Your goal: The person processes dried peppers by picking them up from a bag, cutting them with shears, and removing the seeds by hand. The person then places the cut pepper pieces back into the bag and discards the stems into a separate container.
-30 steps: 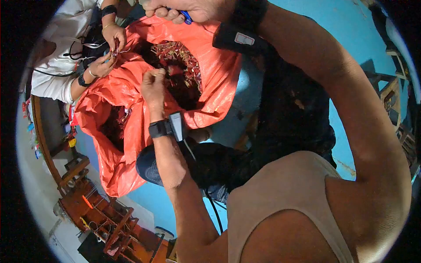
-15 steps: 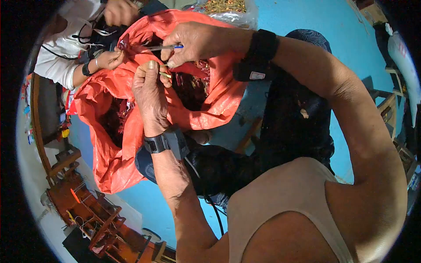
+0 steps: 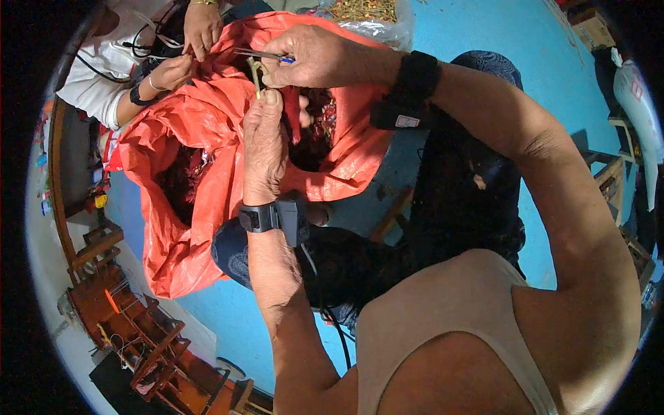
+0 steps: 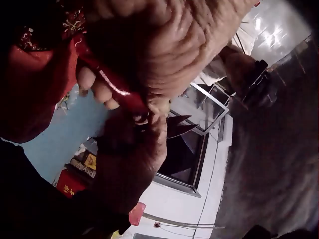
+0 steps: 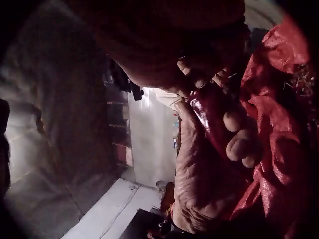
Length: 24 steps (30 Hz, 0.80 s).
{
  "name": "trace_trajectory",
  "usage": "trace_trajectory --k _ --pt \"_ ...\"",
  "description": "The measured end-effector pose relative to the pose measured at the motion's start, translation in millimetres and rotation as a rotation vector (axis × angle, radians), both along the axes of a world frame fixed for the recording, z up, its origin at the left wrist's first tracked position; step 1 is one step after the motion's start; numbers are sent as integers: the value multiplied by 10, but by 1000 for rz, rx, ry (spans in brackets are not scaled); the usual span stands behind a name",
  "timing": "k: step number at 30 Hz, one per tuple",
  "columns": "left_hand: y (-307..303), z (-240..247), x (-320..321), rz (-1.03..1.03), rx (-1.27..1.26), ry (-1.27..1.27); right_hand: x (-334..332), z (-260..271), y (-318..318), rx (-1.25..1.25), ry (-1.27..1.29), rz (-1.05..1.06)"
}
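Observation:
Before me, my left hand [image 3: 264,138] grips a dried red chili pepper [image 4: 112,82] by thumb and fingers, its pale stem [image 3: 254,75] pointing up in the head view. My right hand [image 3: 325,59] holds a pair of small scissors [image 3: 257,53] with a blue handle, close above the stem. In the left wrist view the dark scissor blades [image 4: 180,127] stick out beyond the fingers, apart from each other. Shiny red skin of the pepper shows between palm and fingertips in the right wrist view. Both hands are over an open red woven sack [image 3: 346,173] holding dried chilies.
A second red sack opening [image 3: 185,176] with chilies lies to the left. Across from me another person's hands [image 3: 181,66] work close to the sack's rim. A clear plastic bag [image 3: 377,24] of cut stems sits at the back; wooden furniture [image 3: 152,339] stands lower left.
My right hand has come down from the top of the view with the scissors to meet the left. My left hand has risen out of the sack's mouth, bringing up a stemmed chili pepper.

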State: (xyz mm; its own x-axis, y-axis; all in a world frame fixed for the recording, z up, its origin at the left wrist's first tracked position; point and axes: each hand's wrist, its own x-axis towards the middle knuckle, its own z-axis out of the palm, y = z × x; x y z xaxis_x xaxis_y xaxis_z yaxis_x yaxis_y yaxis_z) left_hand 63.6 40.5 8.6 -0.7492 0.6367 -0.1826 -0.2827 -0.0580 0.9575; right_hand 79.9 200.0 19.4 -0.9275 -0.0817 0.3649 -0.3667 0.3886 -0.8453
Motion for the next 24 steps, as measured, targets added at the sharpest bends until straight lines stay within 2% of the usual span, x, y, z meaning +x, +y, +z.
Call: trace_trajectory --k 3,4,7,8,9,11,13,15,16,18,19,21,22,23,24 --pt "-92 -97 -83 -40 -25 34 -45 -100 51 43 -36 -4" --pt "-109 -92 -101 -65 -95 131 -48 -109 67 44 -35 -5" --pt "-67 -46 -30 -67 -179 343 -27 -104 106 27 -69 115" --pt "-52 -29 -7 -42 -196 459 -11 -91 138 -16 -146 226" --pt "-56 -36 -10 -42 -197 460 7 -82 158 -59 -224 337" --pt "-67 -61 -12 -137 -191 623 59 -90 154 -31 -243 307" --pt "-43 20 73 -114 -177 617 107 -71 114 -4 -261 275" --pt "-27 75 121 -40 -124 501 179 -45 67 -285 -246 310" --pt "-42 57 95 -44 -125 502 213 -26 34 -286 -245 306" --pt "-91 21 27 82 -191 645 262 23 -31 -688 -471 243" --pt "-70 7 23 81 -191 646 283 44 -39 -688 -470 242" --pt "20 -7 40 271 -110 710 310 80 -30 -793 -305 369" --pt "70 28 62 324 -110 742 280 40 -49 -623 -139 361" --pt "107 28 57 324 -108 743 241 18 -68 -621 -138 361" --pt "148 24 39 379 -102 769 198 2 -89 -824 -221 382"
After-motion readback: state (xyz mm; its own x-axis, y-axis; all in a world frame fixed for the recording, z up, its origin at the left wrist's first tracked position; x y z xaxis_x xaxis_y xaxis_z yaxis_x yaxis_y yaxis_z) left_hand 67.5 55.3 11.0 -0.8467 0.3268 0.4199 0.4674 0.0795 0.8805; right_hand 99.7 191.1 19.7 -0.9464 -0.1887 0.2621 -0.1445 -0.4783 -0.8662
